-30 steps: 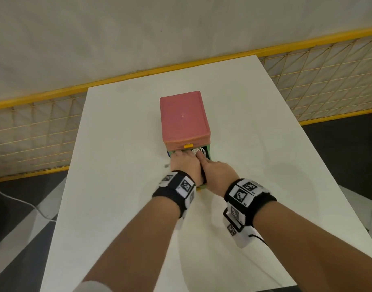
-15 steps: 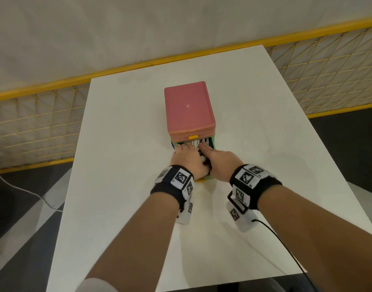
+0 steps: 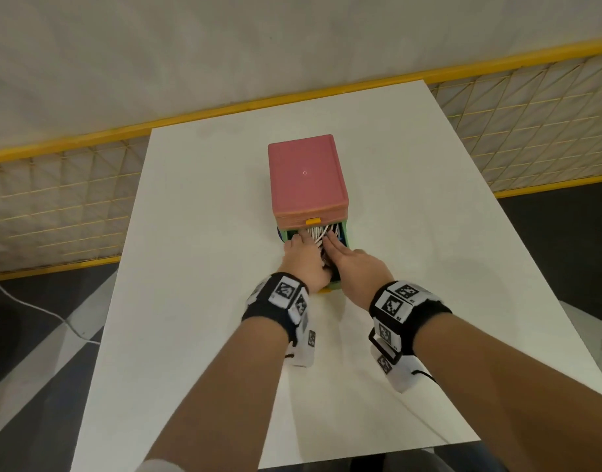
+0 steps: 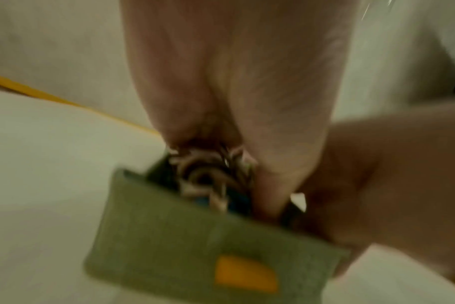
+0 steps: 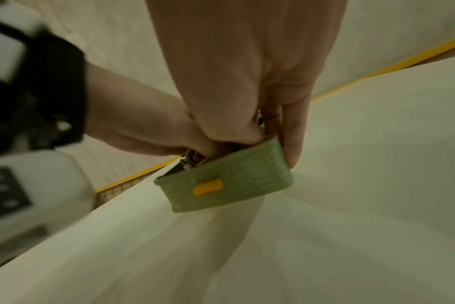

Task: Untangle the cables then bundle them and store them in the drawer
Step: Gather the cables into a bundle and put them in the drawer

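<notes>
Both hands are in the open green drawer [image 3: 342, 238] of the pink box [image 3: 306, 177], mid-desk [image 3: 197, 267]. White cables [image 3: 321, 231] sit in the drawer, a loose coil showing just under the box's front edge.

Change over the last second:
- Left hand [image 3: 306, 260] and right hand [image 3: 356, 264] were bunched tight over the drawer mouth. Now they sit slightly apart, and more of the coil shows between them.
- Right fingers [image 3: 333, 241] now lie straighter, pointing far, on top of the cables. The right wrist view shows one finger down the drawer's outer right wall [image 5: 290, 131] and the others inside.
- Left hand has stayed low in the drawer's left half. The left wrist view is blurred, but its fingers reach down onto the coil [image 4: 208, 179].
- The box looks unmoved on the desk; the apparent shift is head motion.

Grip: neither hand seems to clutch the cables. Both look flat-fingered, pressing or tucking. The left fingertips are hidden, so that reading is less sure.

Judgement: untangling and bundling look finished, and the bundle is being seated in the drawer. The hands easing apart suggests the coil is nearly settled. Still to do: pull the hands clear and push the drawer shut by its yellow tab [image 5: 207, 186]. Risk: a loop standing proud could catch under the box edge on closing.
</notes>
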Action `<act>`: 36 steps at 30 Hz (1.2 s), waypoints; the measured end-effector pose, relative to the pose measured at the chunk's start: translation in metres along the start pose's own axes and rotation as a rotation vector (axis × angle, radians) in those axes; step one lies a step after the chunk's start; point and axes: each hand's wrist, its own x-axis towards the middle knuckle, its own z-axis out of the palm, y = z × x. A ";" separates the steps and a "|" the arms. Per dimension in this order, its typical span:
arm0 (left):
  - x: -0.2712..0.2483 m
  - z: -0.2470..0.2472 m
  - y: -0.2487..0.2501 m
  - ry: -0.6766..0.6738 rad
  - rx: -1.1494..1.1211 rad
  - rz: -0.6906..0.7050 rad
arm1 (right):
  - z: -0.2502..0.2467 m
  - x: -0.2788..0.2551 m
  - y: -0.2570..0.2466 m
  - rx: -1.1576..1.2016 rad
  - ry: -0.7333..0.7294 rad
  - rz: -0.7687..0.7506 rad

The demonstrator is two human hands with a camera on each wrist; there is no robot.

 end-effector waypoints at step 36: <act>-0.029 0.009 -0.034 0.179 -0.570 0.158 | 0.020 -0.013 0.014 -0.099 0.069 -0.241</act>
